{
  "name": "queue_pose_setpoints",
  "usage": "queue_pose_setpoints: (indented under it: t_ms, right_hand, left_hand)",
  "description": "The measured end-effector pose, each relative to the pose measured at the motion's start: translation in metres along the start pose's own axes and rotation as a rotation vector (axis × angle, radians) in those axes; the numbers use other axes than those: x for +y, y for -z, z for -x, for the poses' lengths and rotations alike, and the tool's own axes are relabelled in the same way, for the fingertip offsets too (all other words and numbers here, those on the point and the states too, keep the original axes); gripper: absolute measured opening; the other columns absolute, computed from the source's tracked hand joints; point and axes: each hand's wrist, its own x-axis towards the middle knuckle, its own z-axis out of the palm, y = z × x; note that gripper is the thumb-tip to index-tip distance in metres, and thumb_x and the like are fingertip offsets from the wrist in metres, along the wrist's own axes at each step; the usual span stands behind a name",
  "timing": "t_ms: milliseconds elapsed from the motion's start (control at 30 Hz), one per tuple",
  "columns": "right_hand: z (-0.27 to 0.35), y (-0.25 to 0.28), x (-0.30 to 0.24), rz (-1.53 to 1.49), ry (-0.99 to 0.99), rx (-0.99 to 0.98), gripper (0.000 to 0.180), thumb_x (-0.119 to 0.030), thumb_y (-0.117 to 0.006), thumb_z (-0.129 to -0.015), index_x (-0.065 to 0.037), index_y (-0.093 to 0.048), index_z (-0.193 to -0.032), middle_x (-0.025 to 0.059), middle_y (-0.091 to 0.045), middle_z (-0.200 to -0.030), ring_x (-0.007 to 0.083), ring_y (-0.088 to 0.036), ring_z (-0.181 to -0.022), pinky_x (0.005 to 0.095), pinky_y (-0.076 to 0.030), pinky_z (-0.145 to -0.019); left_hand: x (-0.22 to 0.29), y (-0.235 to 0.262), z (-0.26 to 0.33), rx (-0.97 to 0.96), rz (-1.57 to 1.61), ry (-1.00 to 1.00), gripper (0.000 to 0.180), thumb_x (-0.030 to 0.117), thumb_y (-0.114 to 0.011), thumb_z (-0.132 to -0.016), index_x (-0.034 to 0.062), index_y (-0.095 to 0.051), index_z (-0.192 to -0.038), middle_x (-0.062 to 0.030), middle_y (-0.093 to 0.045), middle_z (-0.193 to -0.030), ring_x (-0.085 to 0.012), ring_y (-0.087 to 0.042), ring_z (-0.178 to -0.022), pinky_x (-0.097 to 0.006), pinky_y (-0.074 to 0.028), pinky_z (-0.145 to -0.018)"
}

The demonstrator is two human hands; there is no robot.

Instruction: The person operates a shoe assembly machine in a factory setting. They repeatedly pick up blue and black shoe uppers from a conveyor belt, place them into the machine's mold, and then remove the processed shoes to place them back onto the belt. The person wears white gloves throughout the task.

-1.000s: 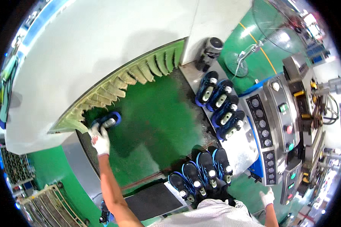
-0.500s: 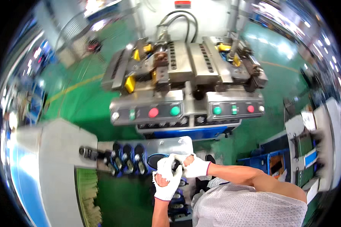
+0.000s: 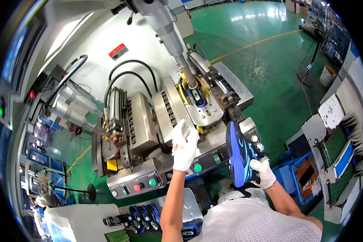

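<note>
My right hand (image 3: pixel 264 172), in a white knit glove, grips a blue and black running shoe (image 3: pixel 238 155). The shoe is held up lengthwise in front of the machine's right control panel, its blue-purple sole facing left. My left hand (image 3: pixel 184 146), also gloved, is raised at the machine's front edge with its fingers stretched upward and nothing in them. Just beyond it, another dark shoe (image 3: pixel 196 97) sits in the right pressing station (image 3: pixel 207 115), under a lowered metal cylinder (image 3: pixel 165 34).
The left pressing station (image 3: pixel 116 141) holds no shoe that I can see. Green and red buttons line the left control panel (image 3: pixel 138 181). Several shoes (image 3: pixel 143 217) stand in a row at the lower left. At right are a blue crate (image 3: pixel 304 177) and a rack (image 3: pixel 334 169).
The view has swung toward the machine's right side. My hands, together before near the row of shoes, are now apart: the left up by the machine, the right holding the shoe.
</note>
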Motion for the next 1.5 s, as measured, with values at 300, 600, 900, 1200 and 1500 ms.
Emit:
queue_pose_setpoints:
  t_ms: [300, 600, 900, 1200, 1500]
  right_hand:
    - [-0.012, 0.057, -0.040, 0.023, 0.136, 0.274, 0.074, -0.028, -0.080, -0.084, 0.014, -0.051, -0.138, 0.0247, -0.070, -0.121, 0.0343, -0.073, -0.103, 0.0470, -0.062, -0.091]
    - [-0.038, 0.052, -0.066, 0.215, 0.020, 0.459, 0.056, -0.008, -0.067, -0.083, 0.003, -0.055, -0.136, 0.0037, -0.067, -0.109, 0.0114, -0.061, -0.090, 0.0314, -0.054, -0.082]
    - [-0.219, -0.049, -0.100, 0.468, 0.167, 0.116, 0.039, -0.021, -0.078, -0.089, 0.004, -0.068, -0.117, 0.0039, -0.072, -0.100, 0.0110, -0.065, -0.086, 0.0291, -0.055, -0.076]
    - [-0.528, -0.038, 0.046, 1.917, 0.399, 0.370, 0.051, -0.045, -0.063, -0.087, -0.002, -0.068, -0.115, 0.0238, -0.066, -0.116, 0.0366, -0.067, -0.112, 0.0468, -0.053, -0.094]
    - [-0.526, -0.077, 0.039, 1.851, 0.149, 0.012, 0.061, -0.050, -0.068, -0.082, 0.005, -0.073, -0.107, 0.0282, -0.073, -0.110, 0.0386, -0.072, -0.104, 0.0456, -0.054, -0.089]
  left_hand:
    - [-0.143, -0.137, -0.216, -0.002, -0.305, 0.436, 0.071, 0.042, -0.072, -0.083, -0.0061, -0.050, -0.131, -0.0330, -0.061, -0.129, -0.0456, -0.062, -0.120, -0.046, -0.049, -0.103]
    - [-0.143, -0.118, -0.280, -0.004, -0.153, 0.652, 0.047, 0.028, -0.086, -0.077, -0.0059, -0.073, -0.108, -0.0156, -0.075, -0.102, -0.0201, -0.073, -0.085, -0.035, -0.059, -0.074]
    - [-0.004, 0.033, -0.070, -0.143, -0.065, 0.359, 0.050, 0.017, -0.078, -0.087, 0.0009, -0.064, -0.132, -0.0084, -0.070, -0.118, -0.0185, -0.064, -0.107, -0.035, -0.051, -0.098]
    - [-0.026, 0.114, 0.228, -0.073, -0.500, 1.158, 0.081, 0.056, -0.083, -0.078, 0.0016, -0.061, -0.135, -0.0269, -0.062, -0.136, -0.0430, -0.065, -0.118, -0.048, -0.051, -0.101]
    - [-0.167, 0.060, 0.404, 0.635, -0.685, 1.675, 0.080, 0.051, -0.072, -0.090, -0.0066, -0.046, -0.139, -0.0298, -0.057, -0.136, -0.0477, -0.061, -0.116, -0.052, -0.049, -0.100]
